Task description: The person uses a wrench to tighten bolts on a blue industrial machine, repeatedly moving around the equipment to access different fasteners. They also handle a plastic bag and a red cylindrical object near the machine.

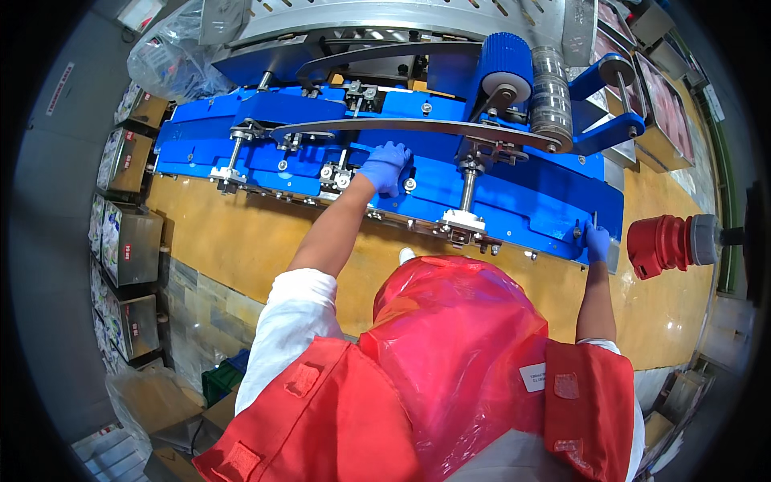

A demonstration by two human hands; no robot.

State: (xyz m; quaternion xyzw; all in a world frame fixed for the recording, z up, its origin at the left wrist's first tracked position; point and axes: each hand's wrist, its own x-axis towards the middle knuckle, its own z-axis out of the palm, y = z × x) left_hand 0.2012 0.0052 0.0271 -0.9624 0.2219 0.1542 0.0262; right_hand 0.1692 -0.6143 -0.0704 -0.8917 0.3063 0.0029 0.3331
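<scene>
A long conveyor machine with blue panels stretches across in front of me. My left hand, in a blue glove, rests on its middle beside metal fittings, with thumb and fingers apart. At the machine's right end, my right hand, also gloved, is closed at the panel edge, just below a thin metal pin. What lies inside its fingers is hidden. Above the panels runs a long curved metal bar, ending near a ribbed blue roller and a stack of clear tape-like rolls.
Several cartons line the left wall. A clear plastic bag hangs at the back left. A red plug connector juts in from the right. Crates with pink contents stand back right. A red plastic apron covers my front.
</scene>
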